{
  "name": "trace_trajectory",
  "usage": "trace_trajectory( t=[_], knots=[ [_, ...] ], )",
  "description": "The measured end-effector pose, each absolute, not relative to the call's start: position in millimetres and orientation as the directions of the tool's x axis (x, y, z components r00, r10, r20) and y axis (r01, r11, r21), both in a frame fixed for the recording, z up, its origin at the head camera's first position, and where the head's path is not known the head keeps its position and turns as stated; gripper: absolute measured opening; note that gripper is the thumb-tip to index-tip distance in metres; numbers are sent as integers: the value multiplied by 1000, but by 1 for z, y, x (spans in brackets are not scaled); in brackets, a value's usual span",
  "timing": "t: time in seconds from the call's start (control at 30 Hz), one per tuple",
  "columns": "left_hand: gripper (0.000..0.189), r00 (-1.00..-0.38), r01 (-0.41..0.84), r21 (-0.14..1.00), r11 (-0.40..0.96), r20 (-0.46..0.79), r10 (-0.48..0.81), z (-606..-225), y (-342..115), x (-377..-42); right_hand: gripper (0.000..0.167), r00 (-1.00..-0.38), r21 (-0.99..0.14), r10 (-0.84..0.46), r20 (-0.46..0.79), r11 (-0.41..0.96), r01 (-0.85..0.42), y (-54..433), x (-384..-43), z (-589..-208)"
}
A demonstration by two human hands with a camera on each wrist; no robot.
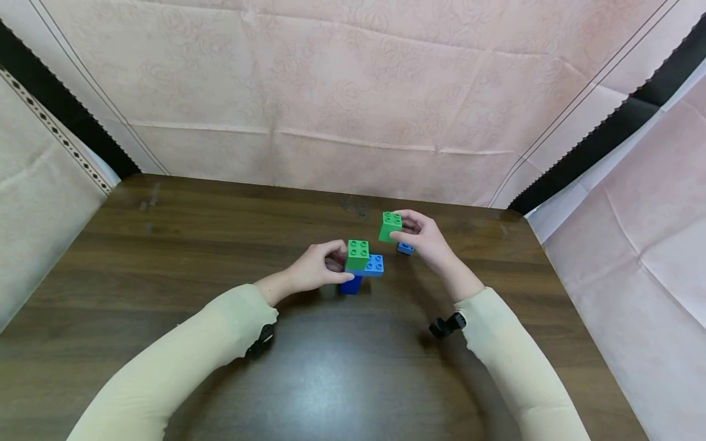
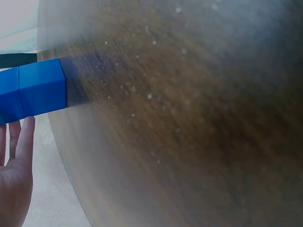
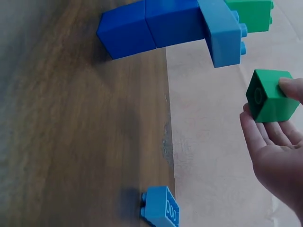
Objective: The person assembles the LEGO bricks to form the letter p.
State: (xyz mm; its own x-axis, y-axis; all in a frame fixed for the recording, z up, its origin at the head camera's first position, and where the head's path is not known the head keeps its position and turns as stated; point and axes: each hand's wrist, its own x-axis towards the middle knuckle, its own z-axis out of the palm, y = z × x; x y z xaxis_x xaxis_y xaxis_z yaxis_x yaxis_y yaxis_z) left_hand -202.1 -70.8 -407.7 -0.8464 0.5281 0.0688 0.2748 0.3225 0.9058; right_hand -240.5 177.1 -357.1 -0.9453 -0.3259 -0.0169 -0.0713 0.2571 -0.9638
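Note:
A stack of toy building bricks stands upright on the table: dark blue bricks point(image 3: 142, 30) at the bottom, a lighter blue brick point(image 1: 375, 265) jutting out to the right, and a green brick point(image 1: 357, 253) on top. My left hand point(image 1: 317, 267) holds the stack from its left side, thumb in front; the left wrist view has its fingers against a blue brick point(image 2: 42, 86). Up and to the right, apart from the stack, my right hand point(image 1: 423, 237) pinches a second green brick point(image 3: 272, 97) between thumb and fingers. A loose light blue brick point(image 3: 160, 206) lies on its side below that hand.
The dark wooden table point(image 1: 165, 257) ends at a back edge not far behind the bricks. Pale pink patterned cloth point(image 1: 342, 92) hangs behind it. A small black device point(image 1: 448, 325) is worn at the right cuff.

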Motion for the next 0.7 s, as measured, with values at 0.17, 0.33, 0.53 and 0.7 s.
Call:
trace_trajectory(
  t=[0.17, 0.33, 0.53, 0.7],
  knots=[
    [29, -848, 269, 909, 319, 67, 526, -408, -71, -203, 42, -929, -965, -369, -10, 247, -88, 183, -231, -357],
    [29, -851, 268, 904, 333, 61, 521, -409, -70, -204, 43, -917, -960, -398, -9, 261, -104, 189, -221, -359],
    [28, -853, 270, 903, 335, 62, 519, -411, -70, -203, 44, -905, -957, -424, -28, 274, -98, 192, -214, -364],
    [28, -852, 268, 904, 332, 62, 520, -411, -70, -203, 42, -893, -955, -449, -41, 281, -97, 190, -211, -366]
  ],
)
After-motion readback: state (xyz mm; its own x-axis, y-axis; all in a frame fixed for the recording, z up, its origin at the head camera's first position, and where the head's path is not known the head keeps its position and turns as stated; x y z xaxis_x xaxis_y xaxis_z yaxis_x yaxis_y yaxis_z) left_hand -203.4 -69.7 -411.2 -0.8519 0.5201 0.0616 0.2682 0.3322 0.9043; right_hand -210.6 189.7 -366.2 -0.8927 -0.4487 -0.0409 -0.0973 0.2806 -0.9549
